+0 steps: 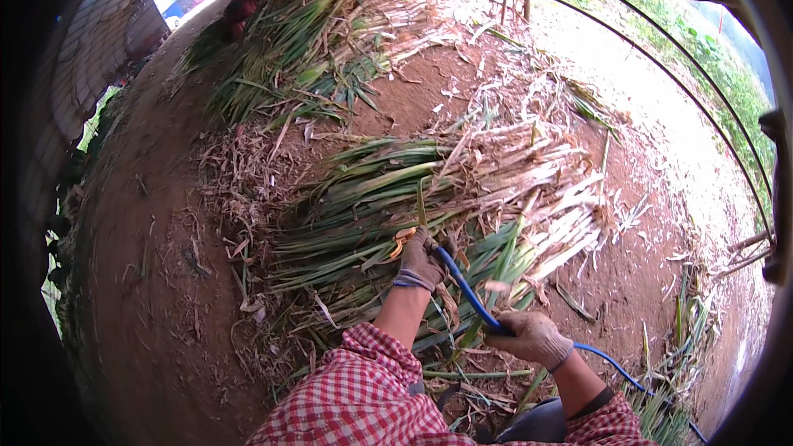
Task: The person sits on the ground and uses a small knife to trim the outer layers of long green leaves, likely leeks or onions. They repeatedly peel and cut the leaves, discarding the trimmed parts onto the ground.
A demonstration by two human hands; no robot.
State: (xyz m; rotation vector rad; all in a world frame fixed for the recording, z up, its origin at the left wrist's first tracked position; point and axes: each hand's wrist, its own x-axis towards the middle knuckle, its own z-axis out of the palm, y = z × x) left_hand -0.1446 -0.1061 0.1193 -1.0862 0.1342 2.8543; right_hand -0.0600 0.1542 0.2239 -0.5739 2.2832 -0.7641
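Evidently, the blue hose (472, 291) is spanning the space between the two sets of fingers, rising in a curve from the right hand (529, 337) to the left hand (423, 266). The right fingers are wrapping closed around it, seemingly to steady the bend and carry its weight. The left fingers are bunching at its upper end; whether they are pinching the hose, the upright leaf (421, 202) just above them or both, I cannot tell. Work gloves (547, 343) are covering both hands, presumably against soil and rough leaves.

Beneath and beyond the left fingers, a heap of long stalks (363, 186) is lying on the ground (157, 297), green leaves pointing left and pale ends pointing right, likely laid one way so that each stalk can be taken up alike. An orange-brown leaf (402, 239) is sitting just left of those fingers. To the right of the right fingers, the hose is trailing toward the lower edge, probably with enough length for the arms to reach.

Farther out, ahead and left of the left fingers, a second heap (285, 45) is lying well apart, and dry litter (239, 165) is covering the soil between.
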